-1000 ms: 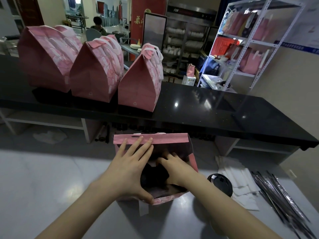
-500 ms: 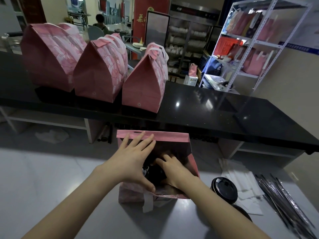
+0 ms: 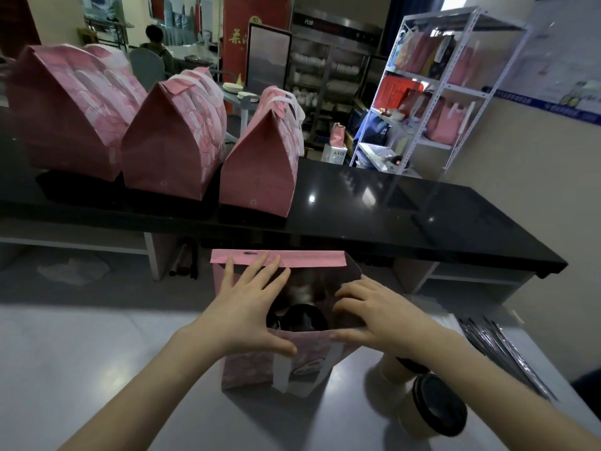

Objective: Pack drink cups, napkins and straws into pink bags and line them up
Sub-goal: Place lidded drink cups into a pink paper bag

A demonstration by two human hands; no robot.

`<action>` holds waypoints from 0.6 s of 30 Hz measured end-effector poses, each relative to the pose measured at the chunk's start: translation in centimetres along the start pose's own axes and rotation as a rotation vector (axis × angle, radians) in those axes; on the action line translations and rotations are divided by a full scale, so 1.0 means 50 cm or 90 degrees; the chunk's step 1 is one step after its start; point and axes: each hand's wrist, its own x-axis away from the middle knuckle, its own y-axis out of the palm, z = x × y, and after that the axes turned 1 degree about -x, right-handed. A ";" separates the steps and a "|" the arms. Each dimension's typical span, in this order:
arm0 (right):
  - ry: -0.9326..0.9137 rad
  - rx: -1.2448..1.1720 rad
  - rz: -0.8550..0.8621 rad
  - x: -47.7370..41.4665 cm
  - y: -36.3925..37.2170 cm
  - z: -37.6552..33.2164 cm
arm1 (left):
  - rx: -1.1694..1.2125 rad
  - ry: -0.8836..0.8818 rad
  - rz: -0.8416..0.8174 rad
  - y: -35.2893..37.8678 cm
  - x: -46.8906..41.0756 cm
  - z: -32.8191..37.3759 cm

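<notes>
While the left hand point(image 3: 247, 307) still spreads the pink bag point(image 3: 257, 366) open, the right hand point(image 3: 374, 315) has withdrawn to pinch its rim.

hands point(image 3: 247, 307) spreading open pink bag point(image 3: 257, 366), cup point(image 3: 432, 406) beside

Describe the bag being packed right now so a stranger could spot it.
Find the black counter with three closed pink bags lined up. Below it, on the grey table, stands another pink bag. Only this one is open, with both hands at its mouth.
</notes>
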 end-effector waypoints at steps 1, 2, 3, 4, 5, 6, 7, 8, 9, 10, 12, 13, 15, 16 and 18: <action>0.005 0.011 -0.011 0.011 0.002 0.008 | -0.005 -0.006 0.006 0.002 -0.001 0.001; 0.010 0.020 -0.022 0.019 0.006 0.016 | -0.010 -0.013 0.015 0.003 -0.002 0.002; 0.012 0.029 -0.029 0.025 0.011 0.025 | -0.013 -0.020 0.025 0.005 -0.002 0.003; 0.009 0.041 -0.029 0.027 0.016 0.036 | -0.012 -0.026 0.036 0.007 -0.004 0.004; 0.009 0.055 -0.026 0.026 0.021 0.047 | -0.008 -0.033 0.046 0.009 -0.007 0.007; 0.017 0.064 -0.022 0.022 0.024 0.056 | -0.006 -0.040 0.052 0.009 -0.011 0.010; 0.029 0.066 -0.019 0.018 0.026 0.065 | -0.006 -0.046 0.054 0.008 -0.014 0.013; 0.038 0.063 -0.012 0.013 0.029 0.074 | -0.006 -0.053 0.052 0.007 -0.017 0.017; 0.038 0.058 -0.001 0.008 0.033 0.081 | -0.004 -0.062 0.050 0.006 -0.019 0.020; 0.028 0.056 0.015 0.003 0.037 0.088 | 0.000 -0.073 0.048 0.003 -0.021 0.024; -0.004 0.053 0.046 -0.001 0.042 0.094 | 0.007 -0.094 0.041 -0.007 -0.023 0.035; -0.024 0.042 0.064 0.001 0.040 0.096 | 0.009 -0.101 0.041 -0.013 -0.025 0.045; -0.063 0.000 0.119 0.015 0.029 0.104 | 0.027 -0.096 0.065 -0.025 -0.035 0.078; -0.079 -0.025 0.157 0.027 0.022 0.110 | 0.044 -0.083 0.088 -0.031 -0.044 0.103; -0.097 -0.061 0.217 0.059 0.014 0.138 | 0.075 -0.038 0.140 -0.036 -0.074 0.165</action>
